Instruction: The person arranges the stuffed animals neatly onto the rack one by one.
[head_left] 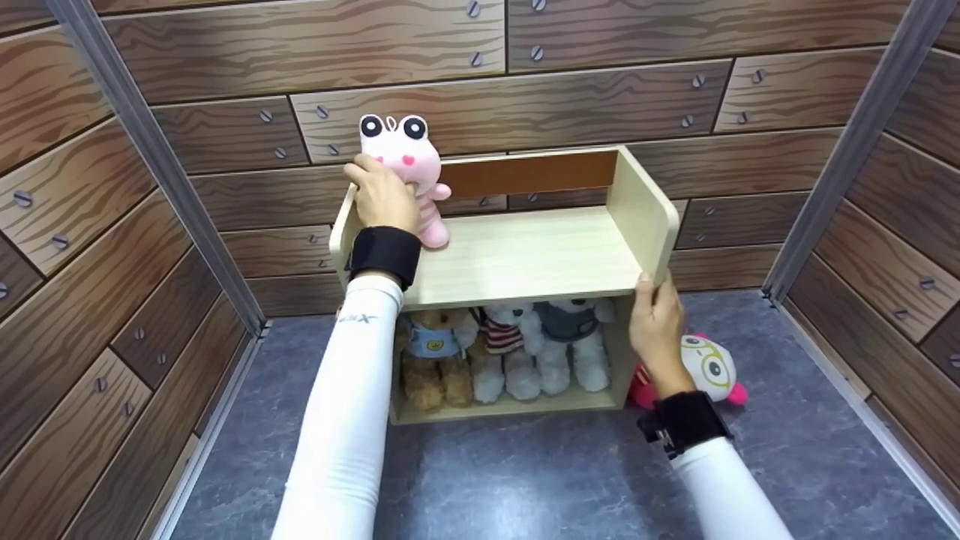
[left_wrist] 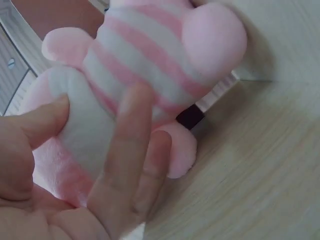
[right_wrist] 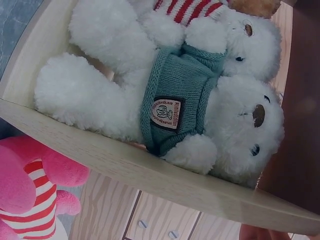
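A pink plush toy (head_left: 411, 156) with big black-and-white eyes and a striped belly (left_wrist: 145, 50) stands at the left end of the small wooden shelf's (head_left: 540, 251) top board. My left hand (head_left: 386, 199) holds it by the head, thumb to one side and fingers to the other. At the shelf's right side panel (head_left: 645, 210), my right hand (head_left: 658, 326) grips the front edge near the top board's level. In the right wrist view only some fingertips (right_wrist: 262, 234) show, at the panel's edge.
Teddy bears sit in the lower compartment: a brown one in a blue shirt (head_left: 435, 343), a white one in red stripes (head_left: 501, 337), and a white one in a green sweater (right_wrist: 175, 100). A bright pink plush (head_left: 709, 367) lies on the floor right of the shelf. Wood-patterned walls (head_left: 525, 105) stand around.
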